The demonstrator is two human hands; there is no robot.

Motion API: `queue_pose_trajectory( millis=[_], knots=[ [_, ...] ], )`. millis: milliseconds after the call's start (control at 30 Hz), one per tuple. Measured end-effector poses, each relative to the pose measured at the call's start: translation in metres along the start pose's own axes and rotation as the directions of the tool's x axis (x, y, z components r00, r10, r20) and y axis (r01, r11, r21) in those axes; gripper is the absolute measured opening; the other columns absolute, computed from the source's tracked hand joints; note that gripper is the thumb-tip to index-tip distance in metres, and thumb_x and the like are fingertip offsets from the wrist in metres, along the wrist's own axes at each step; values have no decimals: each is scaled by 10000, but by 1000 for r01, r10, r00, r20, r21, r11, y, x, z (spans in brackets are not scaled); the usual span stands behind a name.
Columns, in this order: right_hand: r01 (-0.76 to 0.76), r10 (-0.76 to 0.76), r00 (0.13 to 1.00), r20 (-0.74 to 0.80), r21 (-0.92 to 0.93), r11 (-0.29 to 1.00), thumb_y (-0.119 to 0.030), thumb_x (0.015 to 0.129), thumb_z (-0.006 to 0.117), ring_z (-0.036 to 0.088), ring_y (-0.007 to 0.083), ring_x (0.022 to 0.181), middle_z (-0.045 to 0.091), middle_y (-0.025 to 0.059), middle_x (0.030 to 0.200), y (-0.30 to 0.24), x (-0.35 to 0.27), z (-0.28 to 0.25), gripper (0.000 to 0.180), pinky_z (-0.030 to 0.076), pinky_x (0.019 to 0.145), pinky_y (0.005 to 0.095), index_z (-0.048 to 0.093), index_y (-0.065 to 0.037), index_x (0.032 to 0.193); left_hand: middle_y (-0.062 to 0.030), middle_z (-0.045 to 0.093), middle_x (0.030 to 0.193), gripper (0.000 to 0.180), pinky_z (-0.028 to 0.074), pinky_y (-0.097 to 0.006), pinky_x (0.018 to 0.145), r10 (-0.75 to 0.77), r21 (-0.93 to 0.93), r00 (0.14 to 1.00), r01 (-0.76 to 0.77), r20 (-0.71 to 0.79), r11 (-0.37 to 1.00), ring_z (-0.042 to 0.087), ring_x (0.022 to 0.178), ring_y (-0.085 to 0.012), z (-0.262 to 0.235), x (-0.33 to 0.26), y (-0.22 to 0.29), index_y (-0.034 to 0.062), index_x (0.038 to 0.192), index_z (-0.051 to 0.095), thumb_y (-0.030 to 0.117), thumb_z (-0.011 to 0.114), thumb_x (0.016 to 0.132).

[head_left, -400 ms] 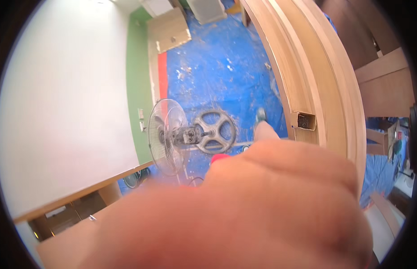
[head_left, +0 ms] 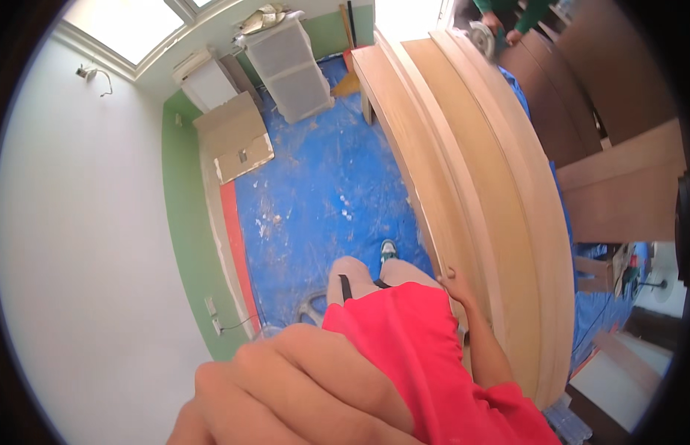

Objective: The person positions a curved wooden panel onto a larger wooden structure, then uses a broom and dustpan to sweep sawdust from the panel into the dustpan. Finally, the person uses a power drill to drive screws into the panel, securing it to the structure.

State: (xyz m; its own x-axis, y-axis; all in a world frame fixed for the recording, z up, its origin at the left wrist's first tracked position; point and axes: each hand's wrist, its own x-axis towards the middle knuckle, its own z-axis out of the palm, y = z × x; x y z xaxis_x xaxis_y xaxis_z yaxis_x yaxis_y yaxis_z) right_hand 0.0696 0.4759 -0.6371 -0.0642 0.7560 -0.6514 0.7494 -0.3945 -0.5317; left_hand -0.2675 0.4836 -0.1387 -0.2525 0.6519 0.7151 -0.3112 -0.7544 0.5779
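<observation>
My left hand (head_left: 308, 393) fills the lower edge very close to the lens, knuckles up and fingers curled; whatever is inside it is hidden. My right hand (head_left: 456, 285) reaches out past my red shirt (head_left: 419, 356) and grips the near edge of a stack of long light wooden boards (head_left: 478, 170). The boards stand on edge and run from the lower right to the top centre. My knee and one shoe (head_left: 388, 251) show above the shirt, on the blue floor sheet (head_left: 323, 185).
A metal fan (head_left: 309, 305) on the floor peeks out left of my knee. A white cabinet (head_left: 286, 67), flat cardboard (head_left: 234, 137) and a green wall strip (head_left: 186, 222) lie at the back left. Another person (head_left: 508, 15) with a round saw works top right, beside brown cabinets (head_left: 619, 178).
The view has swung: the fan, earlier in the middle of the floor, is now mostly hidden behind my knee. My near hand has dropped toward the lower left, uncovering my shirt and right hand.
</observation>
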Motion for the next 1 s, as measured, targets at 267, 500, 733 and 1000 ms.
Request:
queue_pose_trajectory(
  millis=[267, 500, 733, 1000],
  knots=[
    [272, -270, 962, -32, 128, 954, -319, 811, 761, 674, 282, 984, 668, 218, 1099, -366, 243, -76, 672, 531, 859, 380, 509, 13, 1339, -178, 692, 918, 305, 540, -346, 657, -545, 164, 830, 525, 116, 835, 661, 720, -281, -240, 189, -184, -35, 927, 634, 270, 638, 915],
    [-164, 217, 951, -222, 236, 958, -287, 854, 729, 657, 217, 926, 685, 166, 986, -418, 343, -1, 571, 519, 794, 349, 540, 7, 1307, -242, 651, 1093, 602, 505, -480, 848, -968, 999, -249, -33, -36, -28, 620, 988, -430, -497, 246, -379, 6, 1270, 537, 400, 685, 839],
    [-231, 245, 966, 78, 680, 696, -304, 878, 646, 638, 321, 1082, 671, 212, 1161, -517, 298, 53, 501, 479, 935, 379, 591, 12, 1263, -232, 606, 1228, 690, 494, -457, 924, -990, 984, 22, 111, 138, 140, 598, 1102, -384, -646, 343, -510, 23, 1362, 469, 416, 691, 840],
    [-373, 390, 910, 143, 697, 613, -305, 882, 632, 602, 328, 1155, 642, 219, 1223, -467, 472, 127, 499, 456, 978, 388, 593, 9, 1268, -252, 622, 1161, 618, 492, -469, 899, -977, 984, 199, 176, -73, -37, 597, 1084, -408, -777, 446, -658, 29, 1309, 516, 406, 686, 849]
  ],
)
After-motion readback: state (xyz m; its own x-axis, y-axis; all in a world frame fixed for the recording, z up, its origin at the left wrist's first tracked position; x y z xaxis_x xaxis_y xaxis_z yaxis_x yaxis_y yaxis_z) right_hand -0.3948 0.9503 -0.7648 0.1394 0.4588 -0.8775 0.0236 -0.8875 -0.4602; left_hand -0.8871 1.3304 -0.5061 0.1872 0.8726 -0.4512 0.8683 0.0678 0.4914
